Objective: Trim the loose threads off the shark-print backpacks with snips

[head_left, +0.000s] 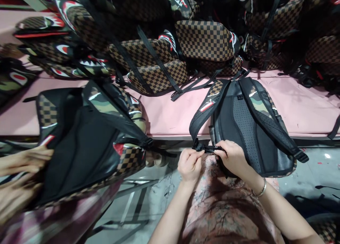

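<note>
A black backpack (243, 130) with checkered and camouflage shoulder straps lies back side up, overhanging the front edge of the pink table. At its lower left, a black strap (209, 149) runs between my two hands. My left hand (190, 164) is closed on the strap's end beside a dark buckle, fingers pinched together. Closed on the strap's other part is my right hand (231, 157), which wears a bracelet at the wrist and is close to the backpack's side. The fingertips of both hands partly cover the strap.
Piled backpacks (204, 40) with checkered bottoms and shark-mouth prints fill the back of the pink table (167, 112). At left, another person's hands (29, 169) hold a second backpack (82, 148). Metal legs stand on the floor below.
</note>
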{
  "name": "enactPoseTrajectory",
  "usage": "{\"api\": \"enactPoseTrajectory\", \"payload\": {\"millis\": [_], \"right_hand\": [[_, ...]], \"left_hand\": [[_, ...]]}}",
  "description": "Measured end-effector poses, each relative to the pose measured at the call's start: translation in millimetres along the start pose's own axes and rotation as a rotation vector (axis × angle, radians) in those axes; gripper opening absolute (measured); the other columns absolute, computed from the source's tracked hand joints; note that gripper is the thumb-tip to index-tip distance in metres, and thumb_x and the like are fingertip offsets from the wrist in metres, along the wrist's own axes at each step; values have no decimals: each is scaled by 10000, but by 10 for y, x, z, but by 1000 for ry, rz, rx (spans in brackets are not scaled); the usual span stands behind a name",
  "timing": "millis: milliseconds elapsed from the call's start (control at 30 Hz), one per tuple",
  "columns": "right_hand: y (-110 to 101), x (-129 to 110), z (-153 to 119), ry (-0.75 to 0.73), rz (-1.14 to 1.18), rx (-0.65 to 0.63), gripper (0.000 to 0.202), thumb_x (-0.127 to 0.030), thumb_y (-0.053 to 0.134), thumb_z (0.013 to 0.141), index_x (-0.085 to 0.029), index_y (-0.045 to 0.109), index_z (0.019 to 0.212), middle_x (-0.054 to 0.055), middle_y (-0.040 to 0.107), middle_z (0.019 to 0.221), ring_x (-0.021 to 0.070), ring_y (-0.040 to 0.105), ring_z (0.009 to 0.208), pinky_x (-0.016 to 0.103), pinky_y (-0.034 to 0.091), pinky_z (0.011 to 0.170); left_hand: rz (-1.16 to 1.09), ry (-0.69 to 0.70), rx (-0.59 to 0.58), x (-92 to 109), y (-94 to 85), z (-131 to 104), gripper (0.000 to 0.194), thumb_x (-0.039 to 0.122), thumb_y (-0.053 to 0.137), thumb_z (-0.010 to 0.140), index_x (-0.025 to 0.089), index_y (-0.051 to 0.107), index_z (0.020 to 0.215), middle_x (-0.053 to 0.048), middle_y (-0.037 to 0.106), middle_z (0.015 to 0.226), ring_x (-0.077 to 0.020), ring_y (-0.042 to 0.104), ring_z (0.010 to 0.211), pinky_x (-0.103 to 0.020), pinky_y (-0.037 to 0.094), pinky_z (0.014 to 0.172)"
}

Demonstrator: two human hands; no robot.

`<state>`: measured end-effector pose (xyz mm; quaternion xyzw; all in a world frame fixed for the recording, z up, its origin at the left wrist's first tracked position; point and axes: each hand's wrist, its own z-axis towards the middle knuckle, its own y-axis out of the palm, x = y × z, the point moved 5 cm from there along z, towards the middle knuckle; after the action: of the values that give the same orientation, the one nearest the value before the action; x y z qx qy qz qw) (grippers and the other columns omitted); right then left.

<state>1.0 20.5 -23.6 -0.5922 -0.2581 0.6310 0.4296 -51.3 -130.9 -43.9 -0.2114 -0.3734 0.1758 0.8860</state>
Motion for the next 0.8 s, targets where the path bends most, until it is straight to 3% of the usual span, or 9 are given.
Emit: {"api": "enactPoseTrajectory", "payload": {"millis": [200,400,600,800], "right_hand": [[-48,-104,89,-168,-98,-23,170,-278,443,898,-203,588,848,36,608,804,169,529,764,267,348,701],[-86,-81,127,-187,-191,-72,265,-362,403,914,-208,603,834,37,575,742,166,493,720,269,322,650],[-111,-91,172,-217,-200,-101,244,-341,418,908,-208,598,813,38,578,743,167,488,718,269,318,650],[-122,-40,200,-137,-44,-96,189,-294,473,878,-210,602,768,15,598,719,150,526,703,252,345,677]], "left_hand": [[32,39,-14,34,-8,14,164,146,564,749,206,686,658,-11,547,585,-122,512,580,-238,418,527],[26,10,-16,37,-16,13,153,162,577,744,211,686,649,-10,554,583,-121,510,579,-238,418,530],[23,50,-30,65,-18,35,161,153,579,741,207,675,625,-13,553,569,-126,500,576,-250,413,537],[-3,-6,-26,40,-20,33,155,165,579,739,214,684,636,-9,558,574,-127,517,581,-250,421,542]]}}
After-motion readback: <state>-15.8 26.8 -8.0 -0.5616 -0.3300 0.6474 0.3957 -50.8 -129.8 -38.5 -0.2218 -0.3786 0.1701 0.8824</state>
